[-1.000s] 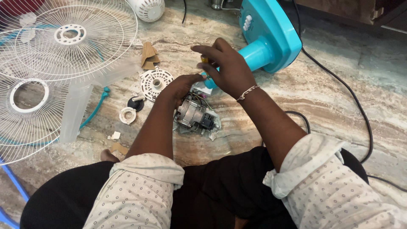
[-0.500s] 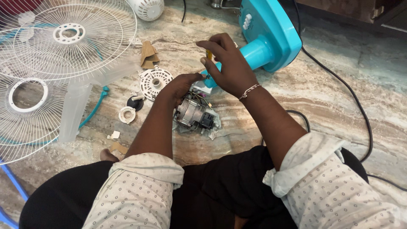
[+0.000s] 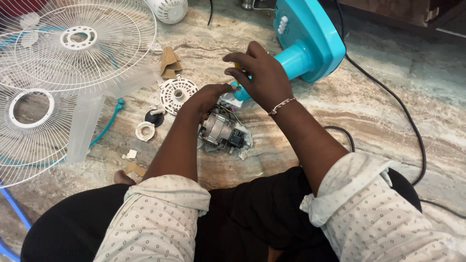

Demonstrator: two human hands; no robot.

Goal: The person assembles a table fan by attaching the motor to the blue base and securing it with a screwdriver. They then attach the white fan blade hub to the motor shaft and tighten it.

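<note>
We sit on the marble floor with a dismantled fan spread in front of us. Our left hand reaches down and closes on the top of the bare fan motor, seemingly to pin it so it cannot roll or twist. The motor lies on the floor just ahead of our lap, touching the end of the turquoise fan stand, whose neck points toward us and whose base tips up toward the far edge of the floor. Our right hand hovers over that neck, fingers curled narrow around a small yellowish thing, perhaps a tool handle; we cannot tell what it is. Holding it above the joint between neck and motor keeps the work directly under our eyes.

To the left lie two white wire fan guards, one overlapping the other, with a translucent fan blade beside them. Between the guards and the motor sit a white round slotted cover, a small white ring, a black cap and scraps of cardboard. A black power cord loops along the floor on the right. The floor is veined beige and grey stone, brightly lit.
</note>
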